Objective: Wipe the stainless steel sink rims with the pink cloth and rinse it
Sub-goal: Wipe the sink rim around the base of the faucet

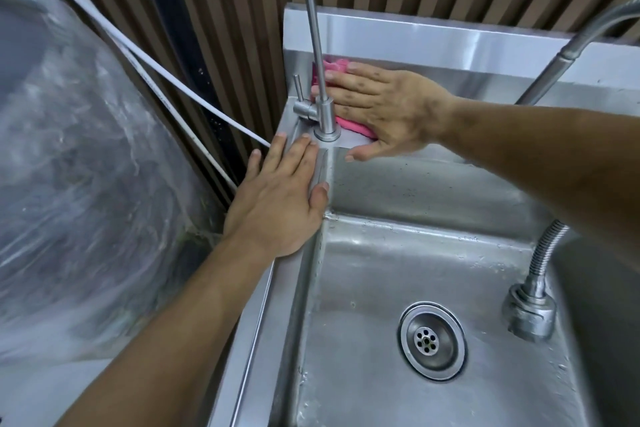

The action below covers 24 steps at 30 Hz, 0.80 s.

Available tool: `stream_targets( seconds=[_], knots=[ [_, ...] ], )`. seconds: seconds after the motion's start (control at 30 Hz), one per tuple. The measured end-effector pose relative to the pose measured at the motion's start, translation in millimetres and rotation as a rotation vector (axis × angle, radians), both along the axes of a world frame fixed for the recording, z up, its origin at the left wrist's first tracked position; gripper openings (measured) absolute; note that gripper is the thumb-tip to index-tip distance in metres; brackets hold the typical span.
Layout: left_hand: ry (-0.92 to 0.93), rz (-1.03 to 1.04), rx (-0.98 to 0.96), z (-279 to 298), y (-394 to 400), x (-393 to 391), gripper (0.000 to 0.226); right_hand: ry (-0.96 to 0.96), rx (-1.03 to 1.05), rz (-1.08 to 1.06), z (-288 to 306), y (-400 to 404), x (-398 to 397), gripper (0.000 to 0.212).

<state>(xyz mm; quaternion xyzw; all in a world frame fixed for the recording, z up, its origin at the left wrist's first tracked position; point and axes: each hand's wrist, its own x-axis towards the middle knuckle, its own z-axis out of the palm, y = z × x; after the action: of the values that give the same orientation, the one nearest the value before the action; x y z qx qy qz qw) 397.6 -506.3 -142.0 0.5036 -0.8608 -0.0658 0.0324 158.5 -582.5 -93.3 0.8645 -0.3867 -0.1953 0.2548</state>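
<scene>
Right hand: the right hand (384,111) lies flat, fingers spread and extended, palm down on the pink cloth (337,66), pressing it against the sink's back-left corner; it does not curl around the cloth.
Pink cloth: bunched under the right palm, on the rear rim where it meets the upright backsplash (450,42); pink shows above the fingertips and below the palm edge, just behind the small tap.
Left hand: the left hand (280,198) rests open and flat on the left sink rim (263,305), fingers together pointing toward the tap base, thumb over the inner edge; it holds nothing.
Small tap: a slim gooseneck faucet (317,45) rises from the corner of the rim, with a short lever on its left side; its base sits between the two hands.
Basin: the stainless sink (381,253) is wet, with droplets on its walls and dark specks on the back wall; a round drain strainer (432,340) sits in the floor.
Spray hose: a ribbed flexible hose with a metal spray head (531,310) hangs over the basin at right.
Left of sink: white tubes (156,80) run diagonally across a slatted brown wall (242,10); clear plastic sheeting (86,166) covers something bulky.
Writing: no brand, label or text can be read on anything.
</scene>
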Motion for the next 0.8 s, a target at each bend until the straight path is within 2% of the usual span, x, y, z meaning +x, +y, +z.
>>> stream_targets(
  seconds=[0.07,0.17,0.27,0.37,0.53,0.6,0.7,0.8],
  knots=[
    [0.002,-0.007,0.0,-1,-2,1,0.073,-0.08,-0.013,0.001,-2,-3,12,0.093],
    [0.02,-0.018,0.012,-1,-3,2,0.073,-0.324,-0.03,-0.12,-23,20,13,0.086],
    [0.046,-0.017,0.032,-1,-3,4,0.073,-0.632,-0.072,-0.374,-44,54,11,0.075],
    [0.061,-0.017,0.021,-1,-3,4,0.074,-0.798,-0.132,-0.688,-51,77,18,0.072],
    [0.065,-0.026,0.041,0,-2,4,0.073,-0.945,-0.26,-1.194,-60,93,38,0.08],
    [0.065,-0.021,0.035,0,-2,4,0.072,-0.958,-0.252,-1.318,-56,88,44,0.08],
    [0.048,-0.015,0.019,-1,-3,2,0.072,-0.889,-0.255,-1.377,-50,73,55,0.078],
    [0.048,-0.017,0.012,-4,-6,2,0.072,-0.73,-0.27,-1.25,-55,75,65,0.073]
  ],
)
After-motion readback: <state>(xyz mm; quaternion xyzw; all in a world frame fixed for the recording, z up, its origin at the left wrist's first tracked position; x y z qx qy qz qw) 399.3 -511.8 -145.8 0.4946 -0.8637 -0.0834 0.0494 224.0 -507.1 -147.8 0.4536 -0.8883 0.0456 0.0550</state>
